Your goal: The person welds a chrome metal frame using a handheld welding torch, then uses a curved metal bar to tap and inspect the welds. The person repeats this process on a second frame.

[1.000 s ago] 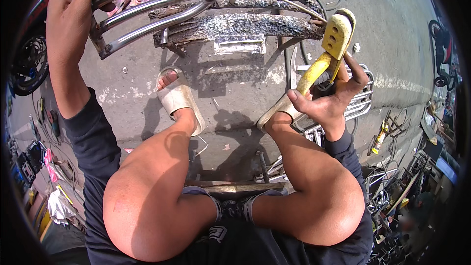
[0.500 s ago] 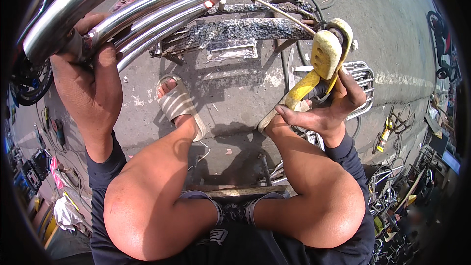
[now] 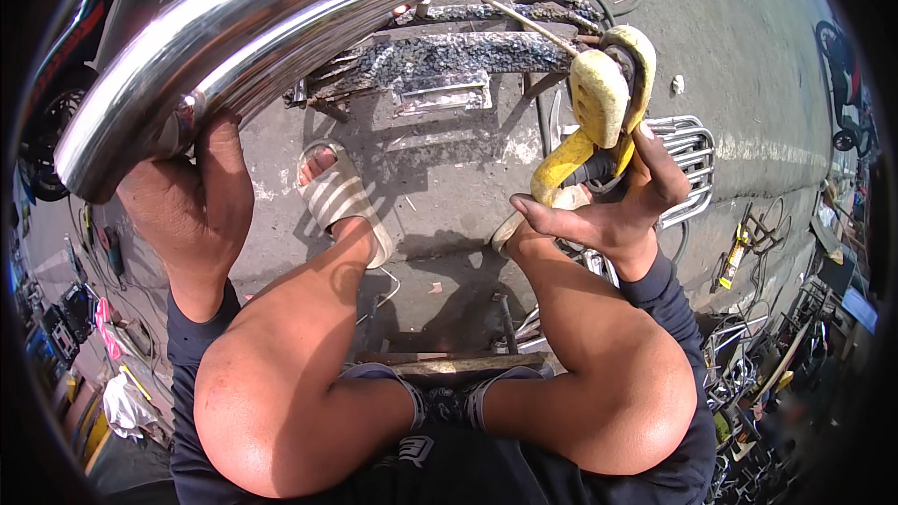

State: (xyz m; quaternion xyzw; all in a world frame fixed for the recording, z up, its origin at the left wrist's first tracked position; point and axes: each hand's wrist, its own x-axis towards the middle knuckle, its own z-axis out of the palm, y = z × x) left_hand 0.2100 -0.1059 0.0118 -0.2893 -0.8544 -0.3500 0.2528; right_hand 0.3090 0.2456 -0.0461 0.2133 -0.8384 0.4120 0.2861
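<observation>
outdoors, cracked concrete ground (image 3: pixel 449 178) littered with scrap metal (image 3: pixel 739 383)

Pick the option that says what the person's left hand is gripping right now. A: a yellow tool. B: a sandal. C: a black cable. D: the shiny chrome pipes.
D: the left hand is wrapped around the end of the shiny chrome pipes, while the yellow tool sits in the right hand.
</observation>
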